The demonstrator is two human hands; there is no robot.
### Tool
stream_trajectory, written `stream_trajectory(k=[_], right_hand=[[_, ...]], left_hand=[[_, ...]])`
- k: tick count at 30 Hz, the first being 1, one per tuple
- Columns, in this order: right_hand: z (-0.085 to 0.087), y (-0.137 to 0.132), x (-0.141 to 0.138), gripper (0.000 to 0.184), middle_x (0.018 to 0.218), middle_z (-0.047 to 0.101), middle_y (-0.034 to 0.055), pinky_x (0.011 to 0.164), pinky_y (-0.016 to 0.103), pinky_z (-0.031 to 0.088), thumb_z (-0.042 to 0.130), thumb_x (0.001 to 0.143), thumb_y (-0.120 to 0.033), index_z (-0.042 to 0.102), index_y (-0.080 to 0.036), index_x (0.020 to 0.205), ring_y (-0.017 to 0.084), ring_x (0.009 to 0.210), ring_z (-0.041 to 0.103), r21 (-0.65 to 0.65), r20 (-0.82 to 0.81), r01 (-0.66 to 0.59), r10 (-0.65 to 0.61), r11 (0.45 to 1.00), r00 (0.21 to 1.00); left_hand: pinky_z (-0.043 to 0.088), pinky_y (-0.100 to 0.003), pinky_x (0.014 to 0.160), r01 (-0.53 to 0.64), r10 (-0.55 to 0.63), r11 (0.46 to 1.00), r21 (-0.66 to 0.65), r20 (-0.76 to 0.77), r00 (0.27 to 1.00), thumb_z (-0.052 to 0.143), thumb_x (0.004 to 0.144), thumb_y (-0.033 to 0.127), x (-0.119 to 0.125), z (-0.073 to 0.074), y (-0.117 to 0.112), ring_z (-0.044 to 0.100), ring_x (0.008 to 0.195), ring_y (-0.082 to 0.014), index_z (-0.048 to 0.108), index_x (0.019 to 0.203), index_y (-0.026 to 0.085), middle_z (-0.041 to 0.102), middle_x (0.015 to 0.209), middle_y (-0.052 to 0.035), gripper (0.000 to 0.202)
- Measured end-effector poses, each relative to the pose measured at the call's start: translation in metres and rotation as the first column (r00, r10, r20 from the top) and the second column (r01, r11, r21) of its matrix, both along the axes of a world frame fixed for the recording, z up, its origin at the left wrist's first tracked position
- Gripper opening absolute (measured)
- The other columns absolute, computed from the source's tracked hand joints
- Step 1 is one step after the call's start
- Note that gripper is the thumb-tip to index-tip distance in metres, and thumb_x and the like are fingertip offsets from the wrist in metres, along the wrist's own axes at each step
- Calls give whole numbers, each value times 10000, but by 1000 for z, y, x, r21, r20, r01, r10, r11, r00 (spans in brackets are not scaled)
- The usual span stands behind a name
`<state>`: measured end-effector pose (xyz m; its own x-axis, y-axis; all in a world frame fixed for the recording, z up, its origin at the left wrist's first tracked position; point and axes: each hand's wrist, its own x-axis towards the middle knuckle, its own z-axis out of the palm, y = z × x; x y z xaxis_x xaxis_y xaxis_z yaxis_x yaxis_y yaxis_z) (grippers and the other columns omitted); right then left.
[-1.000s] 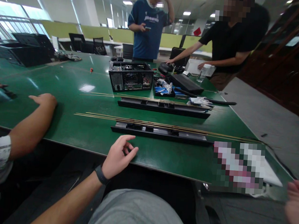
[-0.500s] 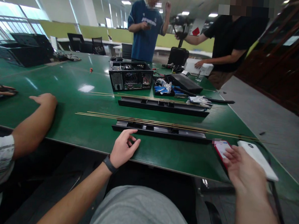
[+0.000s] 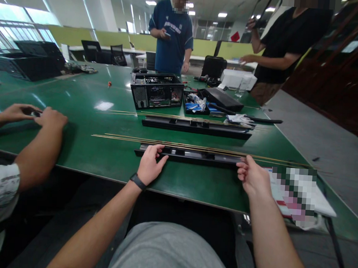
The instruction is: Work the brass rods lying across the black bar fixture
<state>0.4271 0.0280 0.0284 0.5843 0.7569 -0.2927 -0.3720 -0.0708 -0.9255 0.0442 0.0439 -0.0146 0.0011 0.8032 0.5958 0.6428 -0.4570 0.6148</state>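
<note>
My left hand [image 3: 151, 162], with a dark band on the wrist, rests at the left part of a long black channel strip [image 3: 195, 157]. Its fingertips reach over the strip's front edge, and the thumb stands apart from them. At the strip's right end is my right hand [image 3: 254, 176], its fingers curled against that end; the hand hides the tip. Several thin brass-coloured rods [image 3: 120, 137] lie lengthwise across this strip and stick out past both ends. A second black strip [image 3: 194, 128] with similar rods lies parallel behind it.
An opened computer case [image 3: 157, 92] stands farther back, beside a tray of gloves [image 3: 196, 104]. White gloves [image 3: 240, 120] lie right of the back strip. A white object [image 3: 326, 201] is at right, partly blurred. A co-worker's hands [image 3: 49, 121] are at left; two people stand opposite.
My right hand has left the red-edged phone and moved left to the near strip's right end. My left hand has shifted slightly forward. The co-worker's hands at left have come together.
</note>
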Motion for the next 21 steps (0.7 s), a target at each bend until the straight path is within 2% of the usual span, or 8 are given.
stream_trajectory(k=[4, 10, 16, 21], right_hand=[[1, 3, -6, 307, 675, 682, 26, 325, 140, 310, 818, 1008, -403, 665, -146, 936, 66, 406, 511, 5, 23, 24, -25, 1000, 999], [13, 17, -18, 223, 628, 639, -11, 312, 137, 275, 627, 1118, -264, 652, -142, 933, 42, 370, 459, -23, -27, 5, -5, 1000, 1000], [12, 25, -30, 159, 649, 669, -5, 292, 140, 262, 732, 1041, -290, 668, -161, 974, 54, 363, 471, -14, -40, -54, 53, 998, 998], [11, 28, -28, 118, 641, 671, 2, 293, 141, 273, 707, 1023, -253, 654, -169, 959, 66, 361, 491, -21, -61, -71, 70, 997, 996]], left_hand=[[628, -383, 844, -9, 9, 1000, -25, 5, 1000, 785, 936, 253, -1, -1, 10, 637, 832, -187, 680, 1235, 226, 680, 1015, -30, 318], [623, -417, 888, -7, 7, 999, -47, -12, 1000, 782, 925, 270, -5, 1, 27, 640, 861, -203, 669, 1264, 221, 674, 1039, -44, 360], [627, -429, 880, -22, 21, 999, -44, -24, 1000, 777, 927, 313, -5, 5, 33, 656, 878, -217, 669, 1248, 218, 689, 1049, -58, 352], [620, -397, 805, -52, 53, 998, -24, 19, 998, 759, 938, 333, -2, 1, 32, 656, 840, -204, 661, 1275, 216, 710, 1055, -60, 370]])
